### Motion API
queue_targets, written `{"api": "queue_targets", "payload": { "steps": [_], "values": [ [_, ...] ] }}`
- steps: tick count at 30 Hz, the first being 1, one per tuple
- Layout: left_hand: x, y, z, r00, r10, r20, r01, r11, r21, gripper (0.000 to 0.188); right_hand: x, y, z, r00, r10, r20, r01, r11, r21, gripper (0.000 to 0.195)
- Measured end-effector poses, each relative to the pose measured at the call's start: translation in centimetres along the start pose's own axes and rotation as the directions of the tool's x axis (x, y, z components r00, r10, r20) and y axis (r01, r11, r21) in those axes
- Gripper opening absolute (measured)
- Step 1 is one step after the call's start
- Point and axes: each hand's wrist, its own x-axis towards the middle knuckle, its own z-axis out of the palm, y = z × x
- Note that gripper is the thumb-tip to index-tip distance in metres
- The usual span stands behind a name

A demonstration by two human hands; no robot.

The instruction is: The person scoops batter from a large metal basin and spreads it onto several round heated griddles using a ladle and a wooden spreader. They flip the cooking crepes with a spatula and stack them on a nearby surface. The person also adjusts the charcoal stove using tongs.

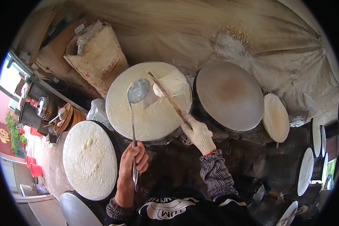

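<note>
My bare left hand (133,159) is closed around the handle of a metal ladle (139,91). The ladle's bowl is over the left half of a round griddle (147,124) coated with pale batter. In a white knit glove, my right hand (197,132) grips a thin wooden stick (169,99), which slants up and left across the griddle. Beside the stick, at the griddle's upper right, lies a smooth mound of pale dough (173,84). Between the ladle and the mound a greyish patch of the plate shows through the batter.
A bare round griddle (230,96) stands at the right, with a stack of thin flatbreads (276,118) beyond it. Another griddle bears a bubbled white sheet (90,161) at the left. A paper sack (101,56) leans behind; more round griddles (305,171) line the far right.
</note>
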Motion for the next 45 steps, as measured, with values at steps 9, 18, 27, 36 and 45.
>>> {"api": "queue_targets", "payload": {
  "steps": [9,18,27,36,45],
  "values": [
    [-0.3,-0.4,0.5,1.0,-0.006,0.029,0.005,1.0,0.008,0.012,-0.2,2.5,0.3,0.999,-0.052,0.012,0.05,0.995,0.084,0.045],
    [-2.2,-0.3,0.5,0.999,0.03,-0.024,-0.03,0.999,0.013,0.012,3.2,4.0,-1.6,0.984,-0.115,0.134,0.094,0.984,0.153,0.042],
    [-2.9,-0.1,-0.4,0.998,0.056,-0.038,-0.057,0.998,-0.016,0.012,-0.2,3.9,-0.4,0.981,-0.1,0.169,0.078,0.988,0.132,0.046],
    [-4.0,0.0,-0.7,0.998,0.06,-0.036,-0.061,0.998,-0.027,0.012,1.9,3.9,-1.5,0.952,-0.285,0.109,0.273,0.956,0.111,0.044],
    [-2.7,0.7,0.7,0.993,0.058,-0.101,-0.051,0.996,0.066,0.012,-2.8,3.6,-1.4,0.947,-0.081,0.311,-0.039,0.932,0.36,0.042]
  ]
}}
